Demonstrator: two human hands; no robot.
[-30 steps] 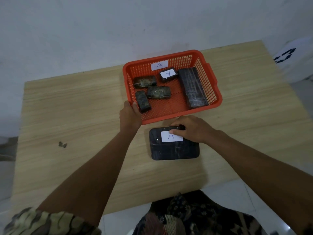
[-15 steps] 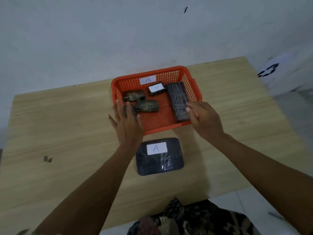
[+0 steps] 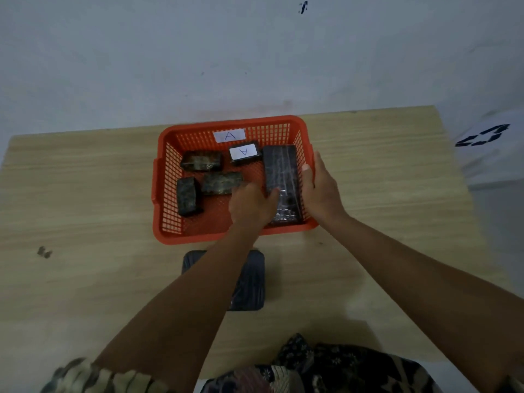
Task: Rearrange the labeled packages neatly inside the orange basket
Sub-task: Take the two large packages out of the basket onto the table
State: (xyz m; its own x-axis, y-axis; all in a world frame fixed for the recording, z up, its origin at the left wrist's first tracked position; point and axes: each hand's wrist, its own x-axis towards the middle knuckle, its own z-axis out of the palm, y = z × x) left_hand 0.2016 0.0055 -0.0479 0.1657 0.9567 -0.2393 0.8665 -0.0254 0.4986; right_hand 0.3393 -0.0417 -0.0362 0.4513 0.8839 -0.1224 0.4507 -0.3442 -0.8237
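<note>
Your left hand [image 3: 253,204] and right hand [image 3: 319,186] clasp the long dark wrapped package [image 3: 281,173] from both sides, low against the right wall of the orange plastic mesh basket [image 3: 167,177].

You see an orange plastic basket [image 3: 226,236] with mesh walls on a matt, grained wood table [image 3: 85,194]. The packages [image 3: 280,171] look wrapped in glossy dark film; paper labels [image 3: 243,152] look white and matt.

- orange plastic mesh basket [image 3: 161,194], "A" label on far wall
- long dark wrapped package [image 3: 280,168] along right wall
- four small dark packages [image 3: 202,161] scattered left/centre
- flat dark package [image 3: 252,279] outside
</note>
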